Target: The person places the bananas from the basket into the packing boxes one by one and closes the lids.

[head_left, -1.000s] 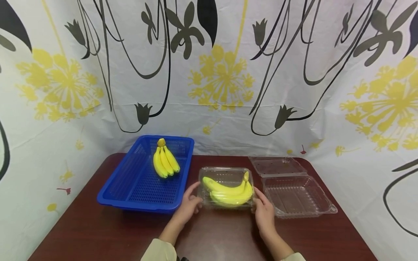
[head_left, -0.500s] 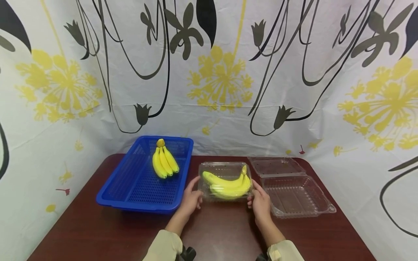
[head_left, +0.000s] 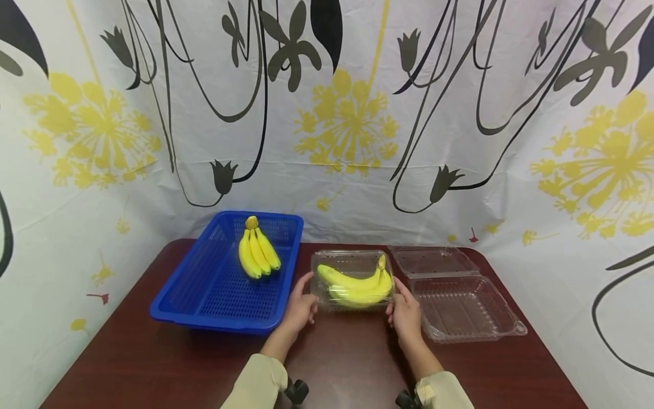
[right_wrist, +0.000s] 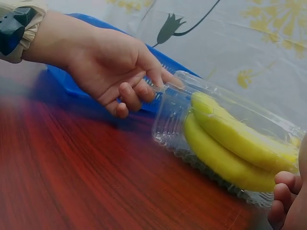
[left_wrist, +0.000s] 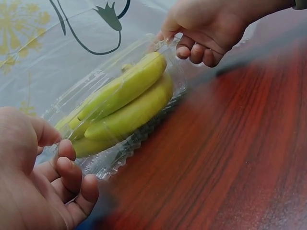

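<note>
Gripping both ends of the clear lidded box [head_left: 352,255], the left hand [head_left: 300,307] and right hand [head_left: 407,312] are holding it between them in the head view; bananas [head_left: 357,291] are lying inside. Compared with a second ago, the box is sitting farther from the person, nearer the patterned cloth [head_left: 352,119], and shifting less lately, probably meaning the two-handed move is slowing, with no release yet. Blue basket [head_left: 219,287] is standing on the left, another banana bunch [head_left: 258,254] lying in it; an open clear container [head_left: 462,307] is standing on the right. Left wrist view: both hands are pinching the box's ends. Right wrist view: left thumb and finger are nipping the rim; the right hand is showing only partly, grip hidden there. Cannot tell whether the box is touching the table [head_left: 352,363].
</note>
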Demonstrator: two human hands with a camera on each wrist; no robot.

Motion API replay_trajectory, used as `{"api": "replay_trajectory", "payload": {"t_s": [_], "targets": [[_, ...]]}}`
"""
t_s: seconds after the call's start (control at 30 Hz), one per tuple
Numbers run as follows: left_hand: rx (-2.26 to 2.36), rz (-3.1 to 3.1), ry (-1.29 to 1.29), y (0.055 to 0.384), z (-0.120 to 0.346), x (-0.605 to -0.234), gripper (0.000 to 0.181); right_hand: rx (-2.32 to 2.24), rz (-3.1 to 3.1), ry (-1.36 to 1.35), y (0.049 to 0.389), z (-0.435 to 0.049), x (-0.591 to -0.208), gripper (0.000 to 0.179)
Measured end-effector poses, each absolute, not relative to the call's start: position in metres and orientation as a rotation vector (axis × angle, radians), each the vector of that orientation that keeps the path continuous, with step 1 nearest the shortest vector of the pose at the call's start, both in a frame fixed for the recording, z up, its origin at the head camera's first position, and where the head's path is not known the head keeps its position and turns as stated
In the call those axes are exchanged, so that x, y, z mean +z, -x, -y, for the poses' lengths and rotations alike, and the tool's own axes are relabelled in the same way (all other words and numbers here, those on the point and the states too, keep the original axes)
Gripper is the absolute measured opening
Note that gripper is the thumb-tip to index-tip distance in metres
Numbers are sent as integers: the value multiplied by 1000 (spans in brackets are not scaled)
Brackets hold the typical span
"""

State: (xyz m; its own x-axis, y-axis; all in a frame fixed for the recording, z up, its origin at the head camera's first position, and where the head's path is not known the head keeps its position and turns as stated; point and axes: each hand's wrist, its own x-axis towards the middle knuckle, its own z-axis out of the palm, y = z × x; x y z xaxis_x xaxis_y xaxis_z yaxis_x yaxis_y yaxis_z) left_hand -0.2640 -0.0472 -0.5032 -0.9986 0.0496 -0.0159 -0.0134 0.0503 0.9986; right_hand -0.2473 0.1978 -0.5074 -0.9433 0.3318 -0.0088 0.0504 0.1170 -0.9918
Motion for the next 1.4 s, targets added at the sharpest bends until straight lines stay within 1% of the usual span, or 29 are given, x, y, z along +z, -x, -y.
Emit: {"api": "replay_trajectory", "payload": {"t_s": [0.53, 0.9, 1.07, 1.3, 1.4], "targets": [[2131, -2241, -6, 269, 45, -504, 67, 1962, 2176, 337, 256, -198, -506, 52], [2165, -2224, 0, 269, 41, -499, 67, 1937, 2163, 297, 259, -198, -503, 45], [2252, -2266, -18, 268, 36, -499, 63, 1948, 2114, 309, 261, -195, -503, 43], [2285, -2299, 77, 271, 33, -504, 62, 1963, 2065, 322, 262, -189, -503, 42], [2243, -2301, 120, 270, 32, -502, 56, 1997, 2046, 340, 263, -189, -503, 41]]}}
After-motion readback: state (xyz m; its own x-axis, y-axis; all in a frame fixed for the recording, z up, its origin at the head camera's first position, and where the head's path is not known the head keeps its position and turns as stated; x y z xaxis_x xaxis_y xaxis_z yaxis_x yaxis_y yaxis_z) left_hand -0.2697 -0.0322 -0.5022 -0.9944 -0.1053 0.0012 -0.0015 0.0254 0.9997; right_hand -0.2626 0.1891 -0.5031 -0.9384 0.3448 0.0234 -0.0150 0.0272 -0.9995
